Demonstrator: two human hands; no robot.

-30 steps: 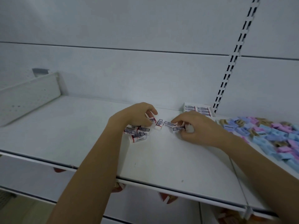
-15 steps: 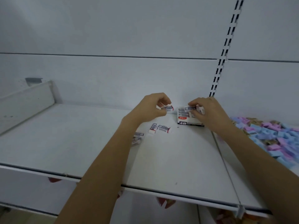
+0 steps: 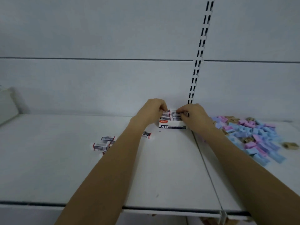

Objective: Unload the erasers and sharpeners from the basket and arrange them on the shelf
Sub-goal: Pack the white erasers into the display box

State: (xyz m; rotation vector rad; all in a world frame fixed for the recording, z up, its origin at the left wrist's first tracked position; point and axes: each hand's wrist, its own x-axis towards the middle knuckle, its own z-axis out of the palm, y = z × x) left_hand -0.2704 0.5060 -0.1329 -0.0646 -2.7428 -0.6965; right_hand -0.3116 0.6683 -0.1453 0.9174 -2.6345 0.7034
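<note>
Both hands have gone from the loose erasers (image 3: 101, 146) up to the 4B box (image 3: 172, 126) at the back of the shelf (image 3: 48, 159). Now my left hand (image 3: 151, 111) pinches one eraser (image 3: 165, 113) and my right hand (image 3: 193, 116) pinches another eraser (image 3: 176, 113), both held just over the box.

I think an eraser can slip from such a small pinch, or sit crooked on the rows and not lie flat. My left forearm passes above the loose erasers and could sweep them toward the shelf edge. My right arm passes beside the sharpeners (image 3: 253, 135) and could scatter them.

The box is open and holds erasers in rows; if it is full I cannot tell. One more eraser (image 3: 146, 134) lies alone near it. I do not see the basket.
</note>
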